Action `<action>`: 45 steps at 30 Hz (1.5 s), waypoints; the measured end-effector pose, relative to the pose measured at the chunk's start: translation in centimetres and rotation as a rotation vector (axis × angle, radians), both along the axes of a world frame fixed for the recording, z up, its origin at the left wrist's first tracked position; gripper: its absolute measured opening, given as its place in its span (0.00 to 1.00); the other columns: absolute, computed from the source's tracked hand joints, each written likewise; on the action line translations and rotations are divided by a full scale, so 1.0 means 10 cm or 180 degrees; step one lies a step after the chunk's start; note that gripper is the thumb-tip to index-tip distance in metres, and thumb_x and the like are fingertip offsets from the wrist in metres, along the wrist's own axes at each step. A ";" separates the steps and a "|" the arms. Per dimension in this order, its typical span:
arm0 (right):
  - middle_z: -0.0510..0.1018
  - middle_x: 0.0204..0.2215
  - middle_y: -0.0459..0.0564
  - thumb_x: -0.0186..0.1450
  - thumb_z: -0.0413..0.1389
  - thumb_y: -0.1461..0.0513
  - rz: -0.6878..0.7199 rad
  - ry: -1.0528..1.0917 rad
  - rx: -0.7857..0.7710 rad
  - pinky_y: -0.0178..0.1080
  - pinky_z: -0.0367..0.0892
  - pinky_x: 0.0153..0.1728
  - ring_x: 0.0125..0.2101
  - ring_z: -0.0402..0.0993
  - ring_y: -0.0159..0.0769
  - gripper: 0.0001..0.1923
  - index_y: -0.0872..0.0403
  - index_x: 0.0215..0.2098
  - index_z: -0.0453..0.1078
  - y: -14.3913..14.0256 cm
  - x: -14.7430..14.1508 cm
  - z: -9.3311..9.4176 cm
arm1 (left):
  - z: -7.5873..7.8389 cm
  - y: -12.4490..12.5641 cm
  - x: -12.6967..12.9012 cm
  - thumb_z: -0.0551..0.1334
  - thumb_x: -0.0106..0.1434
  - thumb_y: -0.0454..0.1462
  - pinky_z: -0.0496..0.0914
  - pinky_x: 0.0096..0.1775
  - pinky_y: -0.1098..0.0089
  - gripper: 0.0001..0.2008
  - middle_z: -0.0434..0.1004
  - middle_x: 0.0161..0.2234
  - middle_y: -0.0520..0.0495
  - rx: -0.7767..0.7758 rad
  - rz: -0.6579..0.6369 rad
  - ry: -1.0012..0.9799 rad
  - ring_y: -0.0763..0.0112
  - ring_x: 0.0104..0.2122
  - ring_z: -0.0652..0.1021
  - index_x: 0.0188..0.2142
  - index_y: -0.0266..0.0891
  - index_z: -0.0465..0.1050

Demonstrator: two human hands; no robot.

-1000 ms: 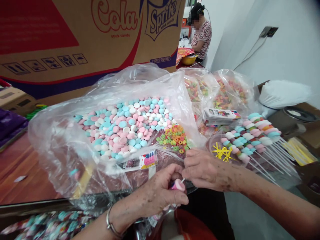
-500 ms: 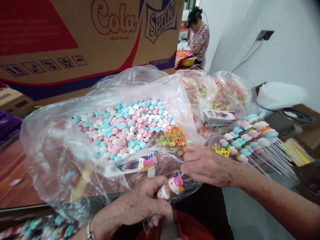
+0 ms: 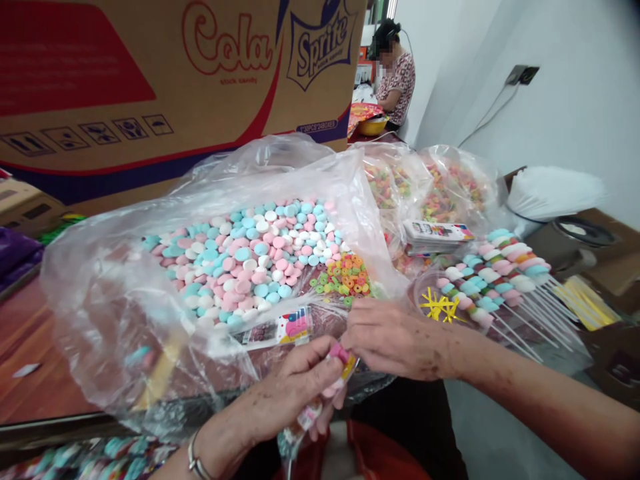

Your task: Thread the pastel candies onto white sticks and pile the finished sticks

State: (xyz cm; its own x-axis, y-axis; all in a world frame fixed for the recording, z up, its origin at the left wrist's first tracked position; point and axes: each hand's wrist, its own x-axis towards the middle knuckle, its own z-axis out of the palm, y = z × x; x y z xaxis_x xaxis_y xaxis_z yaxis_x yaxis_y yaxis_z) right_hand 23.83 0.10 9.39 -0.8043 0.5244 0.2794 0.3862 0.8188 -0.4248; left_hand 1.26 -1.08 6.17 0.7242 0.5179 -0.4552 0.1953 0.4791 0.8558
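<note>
Gripping the wrapped candy stick (image 3: 309,415) in left hand (image 3: 287,390), with thumb on top and fingers curled under. Have it tilted at the table's near edge, with pink-and-yellow printed end (image 3: 345,363) up toward right hand (image 3: 395,337) and clear wrapper tail (image 3: 289,448) down below left hand. Wearing a metal bracelet (image 3: 195,460) on left wrist.

Bunching right fingers together right at the printed end, back of hand to camera. Can't tell what's pinched there, hidden by the fingers.

Seeing straight ahead a big clear plastic bag (image 3: 85,287) spread over reddish table (image 3: 35,327), with loose pink, blue and white candies (image 3: 240,260) piled on it. Also got small fruit-coloured rings (image 3: 345,275) at the pile's right edge, plus a printed card (image 3: 295,325) lying flat between pile and left hand.

To the right, spotting short yellow strips (image 3: 437,307) near right forearm, then a row of candy skewers (image 3: 505,267) with white sticks pointing toward the near side. Behind those, seeing a stack of cards (image 3: 437,232) and clear bags of coloured candy (image 3: 450,180).

At back, noting a large printed carton (image 3: 150,80) and, well beyond, another person (image 3: 397,80) bent over a table beside a yellow bowl (image 3: 373,125).
</note>
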 end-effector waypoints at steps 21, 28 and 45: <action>0.72 0.53 0.56 0.62 0.59 0.58 -0.1685 0.1530 -0.1636 0.45 0.69 0.50 0.50 0.72 0.42 0.33 0.53 0.62 0.53 -0.18 -0.31 -0.06 | 0.13 0.04 0.23 0.56 0.66 0.51 0.56 0.15 0.81 0.21 0.70 0.15 0.54 0.0644 0.1543 0.0360 0.79 0.13 0.67 0.24 0.39 0.66; 0.74 0.23 0.41 0.63 0.58 0.59 -0.1879 0.2169 -0.3005 0.33 0.68 0.26 0.24 0.72 0.29 0.08 0.54 0.30 0.65 -0.20 -0.51 -0.17 | 0.14 0.08 0.24 0.62 0.62 0.50 0.66 0.22 0.76 0.17 0.70 0.18 0.56 0.0676 0.1556 0.0091 0.74 0.19 0.72 0.29 0.39 0.67; 0.76 0.30 0.46 0.67 0.55 0.63 -0.0846 0.2035 -0.1712 0.33 0.67 0.37 0.33 0.72 0.29 0.07 0.56 0.35 0.74 -0.15 -0.29 -0.36 | 0.09 0.12 0.07 0.60 0.54 0.36 0.59 0.10 0.79 0.09 0.79 0.21 0.39 -0.1035 0.0784 -0.0273 0.72 0.12 0.72 0.28 0.31 0.74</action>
State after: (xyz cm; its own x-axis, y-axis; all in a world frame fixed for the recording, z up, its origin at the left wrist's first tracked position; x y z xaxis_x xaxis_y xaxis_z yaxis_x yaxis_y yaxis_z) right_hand 20.88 -1.40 5.84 -0.4107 0.8624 0.2960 0.0916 0.3620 -0.9277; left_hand 1.92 0.11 7.07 0.6390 0.5196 -0.5672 -0.0243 0.7506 0.6603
